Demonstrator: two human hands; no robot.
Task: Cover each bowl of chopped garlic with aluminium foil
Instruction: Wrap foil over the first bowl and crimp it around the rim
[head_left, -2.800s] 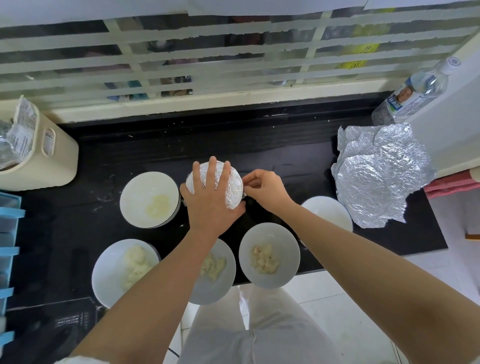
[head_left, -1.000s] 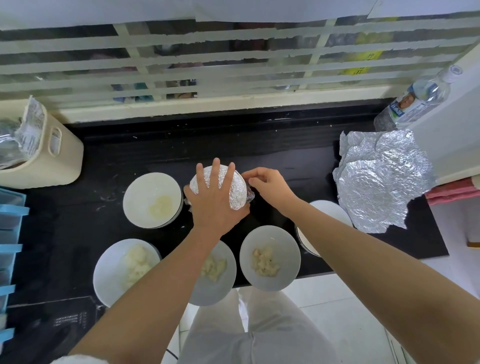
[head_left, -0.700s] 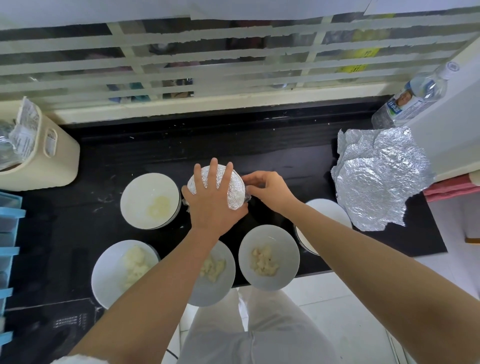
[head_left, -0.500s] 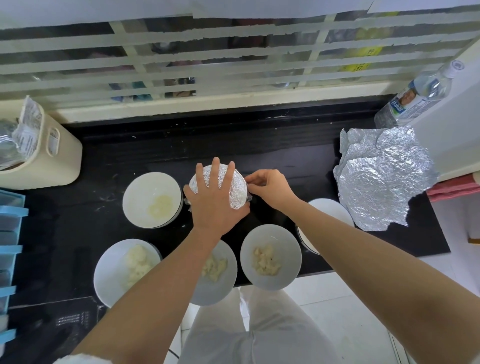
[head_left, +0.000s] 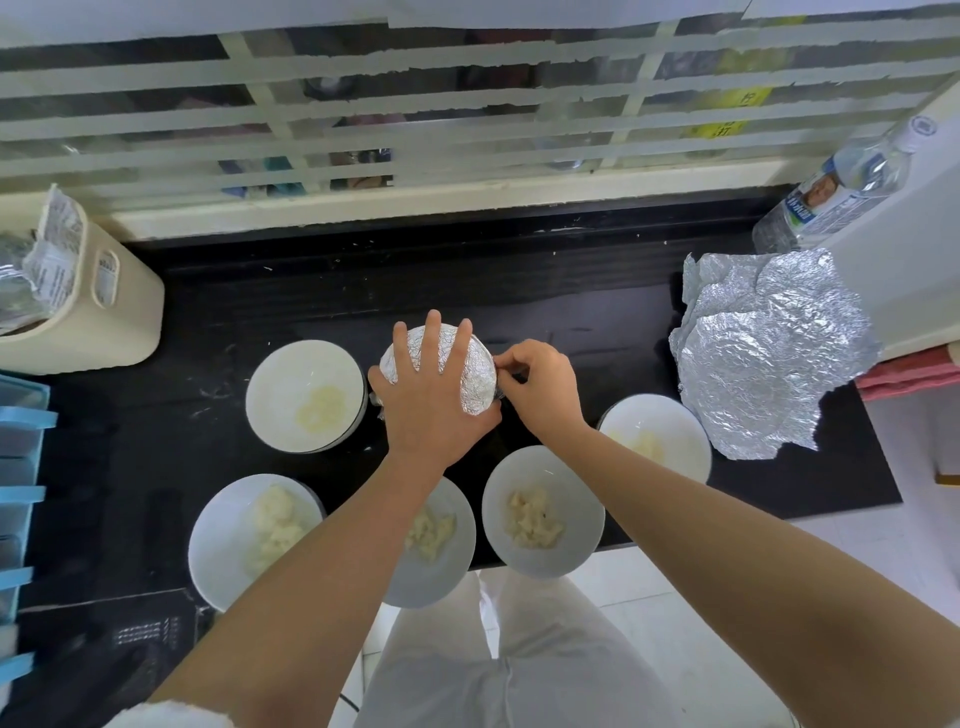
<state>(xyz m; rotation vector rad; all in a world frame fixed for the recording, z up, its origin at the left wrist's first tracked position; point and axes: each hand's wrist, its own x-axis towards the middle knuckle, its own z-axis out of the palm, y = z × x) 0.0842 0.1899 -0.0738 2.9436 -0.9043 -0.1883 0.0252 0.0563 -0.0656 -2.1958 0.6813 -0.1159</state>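
foil pressed over the centre bowl

the left hand (head_left: 431, 400) lies flat, fingers spread, on the foil-covered bowl (head_left: 475, 376) at frame centre. the right hand (head_left: 540, 387) pinches the foil at the bowl's right rim. five uncovered bowls of garlic (head_left: 543, 512) sit around it; loose foil sheets (head_left: 763, 353) lie at right.

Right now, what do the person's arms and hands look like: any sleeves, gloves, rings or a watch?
Both forearms are bare from wrist to the frame edge. The left hand and right hand wear no gloves, and no rings or watch show. The only covering visible is a bit of fuzzy white fabric at the bottom edge by the left arm, possibly a sleeve. Light trousers show below.
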